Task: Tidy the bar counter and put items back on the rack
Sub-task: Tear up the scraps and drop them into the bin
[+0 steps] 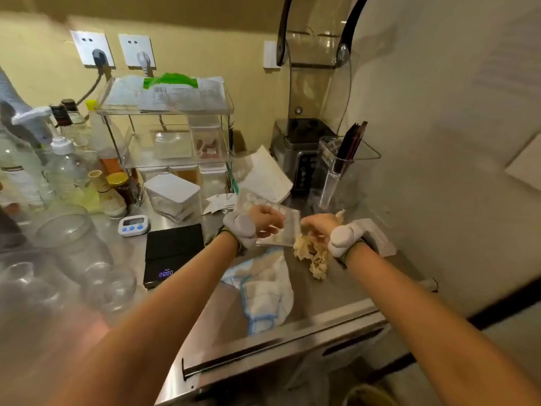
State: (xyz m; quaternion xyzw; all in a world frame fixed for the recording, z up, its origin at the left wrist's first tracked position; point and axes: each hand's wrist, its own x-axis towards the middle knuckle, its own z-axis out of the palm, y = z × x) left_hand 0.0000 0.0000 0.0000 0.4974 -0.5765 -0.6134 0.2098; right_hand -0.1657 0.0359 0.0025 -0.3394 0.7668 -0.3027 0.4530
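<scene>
Both my hands meet over the steel counter point(336, 291) at its middle. My left hand point(265, 221) grips a clear plastic packet point(288, 227) with pale contents. My right hand point(317, 227) is closed on the packet's right edge, above a crumpled yellowish cloth point(313, 256); whether it also touches the cloth I cannot tell. A clear two-tier acrylic rack point(167, 136) stands at the back left, with bags on top and small boxes inside.
A black scale point(172, 250), a white timer point(133, 225) and a lidded clear box point(174, 197) sit left of my hands. A blue-edged towel point(263, 291) lies in front. Bottles and glass jars crowd the left. A blender point(304, 153) and a straw holder point(336, 168) stand behind.
</scene>
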